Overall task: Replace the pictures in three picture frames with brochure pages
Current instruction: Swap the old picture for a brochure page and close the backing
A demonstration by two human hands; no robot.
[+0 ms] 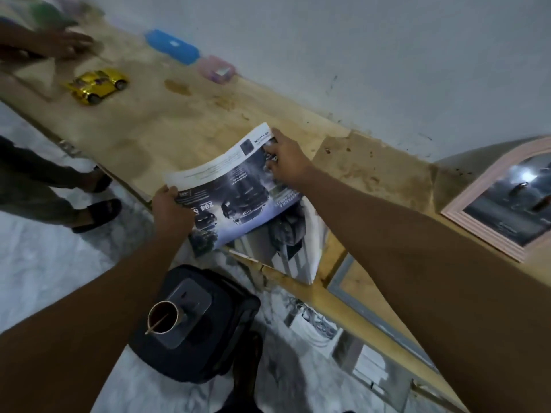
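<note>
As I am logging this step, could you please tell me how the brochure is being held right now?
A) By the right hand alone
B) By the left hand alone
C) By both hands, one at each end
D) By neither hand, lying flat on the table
C: the left hand grips one end of the brochure and the right hand grips the other end, fingers curled on the page.

The printed paper brochure page (235,186) overhangs the near edge of the long pale wooden table (167,120). The pink arched picture frame (483,232) lies toward its right end, the shiny yellow toy car (97,84) toward its left.
</note>
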